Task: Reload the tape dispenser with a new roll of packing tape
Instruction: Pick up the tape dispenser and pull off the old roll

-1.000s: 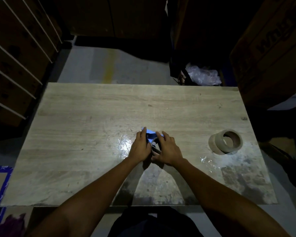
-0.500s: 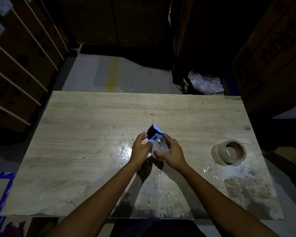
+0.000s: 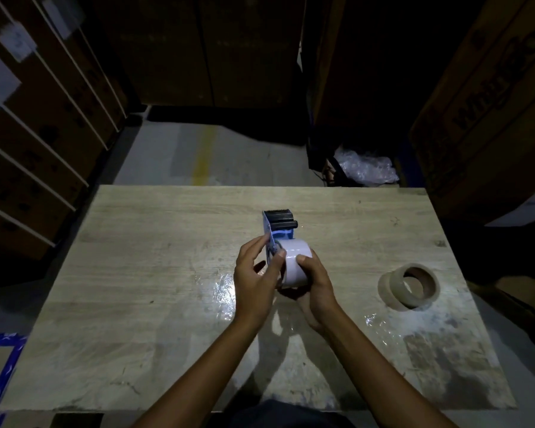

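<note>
A blue tape dispenser [image 3: 279,225] with a black toothed head is held upright above the middle of the wooden table [image 3: 155,242]. A pale roll of packing tape [image 3: 294,261] sits in its lower part. My left hand [image 3: 255,281] pinches the dispenser's blue side plate next to the roll. My right hand [image 3: 315,293] wraps around the roll from the right and below. A brown cardboard tape core [image 3: 410,286] lies on the table to the right, apart from both hands.
Shiny clear film [image 3: 220,293] is stuck to the tabletop near my hands. Cardboard boxes [image 3: 488,97] stand at the right, strapped boxes [image 3: 28,125] at the left. A crumpled plastic bag [image 3: 365,168] lies beyond the table's far edge.
Both hands lifted the dispenser off the tabletop and turned it upright, so its black head and the pale roll now show. The cardboard core stayed in place.
</note>
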Tool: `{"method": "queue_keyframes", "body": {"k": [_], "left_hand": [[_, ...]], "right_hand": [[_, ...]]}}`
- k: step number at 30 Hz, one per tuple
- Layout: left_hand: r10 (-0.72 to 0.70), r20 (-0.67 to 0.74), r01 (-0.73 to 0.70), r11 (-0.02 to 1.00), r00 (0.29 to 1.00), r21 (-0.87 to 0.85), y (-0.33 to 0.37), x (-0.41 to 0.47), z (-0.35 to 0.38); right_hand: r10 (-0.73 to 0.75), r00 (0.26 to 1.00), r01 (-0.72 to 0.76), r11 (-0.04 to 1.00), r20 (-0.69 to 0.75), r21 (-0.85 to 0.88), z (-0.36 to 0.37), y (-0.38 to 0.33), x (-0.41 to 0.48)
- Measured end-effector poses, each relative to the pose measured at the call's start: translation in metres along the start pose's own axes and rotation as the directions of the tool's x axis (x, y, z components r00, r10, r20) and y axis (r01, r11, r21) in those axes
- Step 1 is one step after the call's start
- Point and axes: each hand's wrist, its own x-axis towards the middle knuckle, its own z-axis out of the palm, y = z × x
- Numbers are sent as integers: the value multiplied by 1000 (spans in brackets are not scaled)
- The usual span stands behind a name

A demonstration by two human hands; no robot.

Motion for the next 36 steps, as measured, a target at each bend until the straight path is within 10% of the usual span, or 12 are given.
{"method": "queue_keyframes", "body": {"k": [5,14,23,29,36], "left_hand": [[254,11,-253,954,967,159,21,-25,7],[334,26,-331,917,942,221,33,-38,9],[7,45,-3,996,999,-91,39,-28,-2],[-175,228,213,965,958,-154,40,-9,-8],[-212,326,283,940,921,-189,43,-1,-10]], "right_hand": [[169,985,-171,900,40,402,17,-7,-19],[119,980,-178,878,157,444,18,-13,-33],[-235,971,221,952,-47,-211,26,-15,-36],[-542,829,261,590,-136,-764,28,-3,-46],[-717,692,356,231,90,-905,20,-1,-54]]}}
